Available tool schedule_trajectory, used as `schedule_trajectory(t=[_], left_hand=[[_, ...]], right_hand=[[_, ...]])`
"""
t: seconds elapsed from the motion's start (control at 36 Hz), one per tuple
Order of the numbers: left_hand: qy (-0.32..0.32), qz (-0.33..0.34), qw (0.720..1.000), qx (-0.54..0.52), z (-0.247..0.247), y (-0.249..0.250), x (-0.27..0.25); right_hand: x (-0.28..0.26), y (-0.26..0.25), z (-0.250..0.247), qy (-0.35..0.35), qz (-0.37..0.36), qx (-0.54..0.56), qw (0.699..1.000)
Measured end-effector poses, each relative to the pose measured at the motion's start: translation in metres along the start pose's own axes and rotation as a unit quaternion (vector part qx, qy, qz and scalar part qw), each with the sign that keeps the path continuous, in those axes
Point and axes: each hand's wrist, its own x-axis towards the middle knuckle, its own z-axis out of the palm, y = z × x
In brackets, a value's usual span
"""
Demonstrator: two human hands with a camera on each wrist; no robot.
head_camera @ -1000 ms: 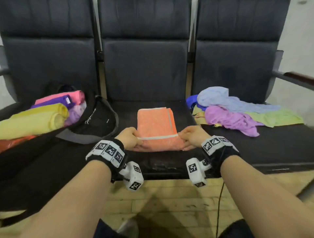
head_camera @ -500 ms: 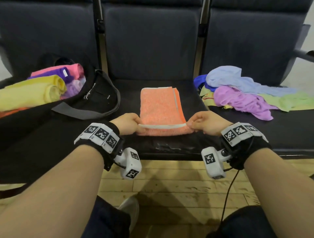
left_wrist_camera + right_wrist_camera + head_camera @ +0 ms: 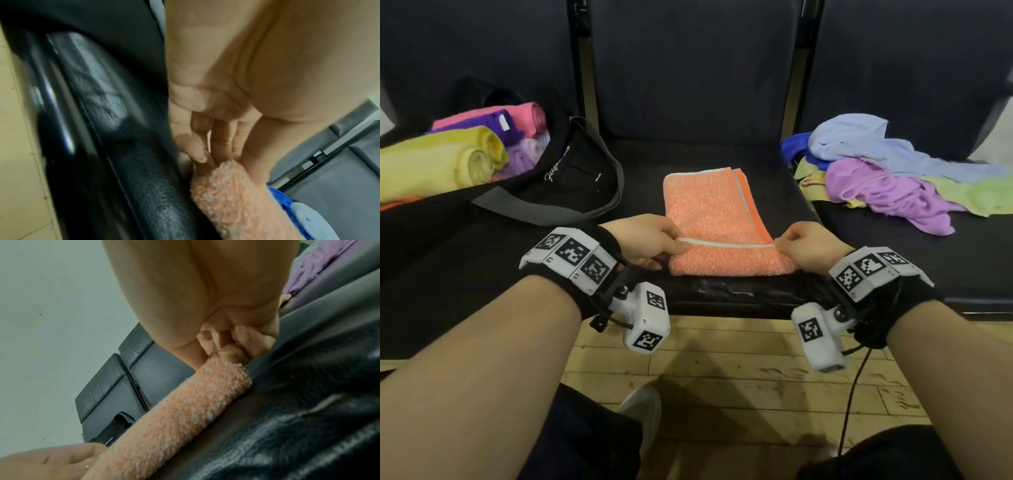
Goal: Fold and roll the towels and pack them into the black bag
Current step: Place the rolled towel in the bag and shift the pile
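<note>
On the middle seat, the folded orange towel lies flat, its near end turned over into a first roll. The left hand and right hand each pinch one end of the grey-edged hem. Soft, light looped terry; it likely slackens unless gripped at both ends. The black bag sits left, holding rolled towels.

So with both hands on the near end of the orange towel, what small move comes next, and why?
Probably roll the turned-over near end away, toward the seat back. The left hand and right hand each pinch an end of the started roll on the orange towel, and most of its length lies flat beyond them, unrolled.
</note>
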Motion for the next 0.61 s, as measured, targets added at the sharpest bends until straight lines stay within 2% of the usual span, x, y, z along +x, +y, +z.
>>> schedule_trajectory(t=[0.17, 0.31, 0.39, 0.47, 0.53, 0.61], left_hand=[[0.006, -0.080, 0.996, 0.029, 0.002, 0.001, 0.009], [0.033, -0.092, 0.990, 0.104, 0.006, 0.001, 0.015], [0.075, -0.050, 0.979, 0.180, 0.009, 0.001, 0.011], [0.095, -0.005, 0.977, 0.191, 0.009, -0.002, 0.009], [0.100, 0.046, 0.981, 0.160, 0.009, -0.006, 0.009], [0.104, 0.158, 0.969, 0.159, 0.011, -0.005, 0.003]], right_hand=[[-0.002, -0.003, 0.002, -0.003, -0.017, -0.015, 1.000], [-0.002, -0.006, 0.008, 0.004, -0.010, -0.049, 0.999], [-0.001, -0.008, 0.010, 0.017, 0.000, -0.073, 0.997], [-0.001, -0.006, 0.010, 0.020, -0.016, -0.085, 0.996], [-0.002, -0.004, 0.009, 0.021, -0.058, -0.084, 0.995], [-0.005, -0.005, 0.009, 0.037, -0.139, -0.119, 0.982]])
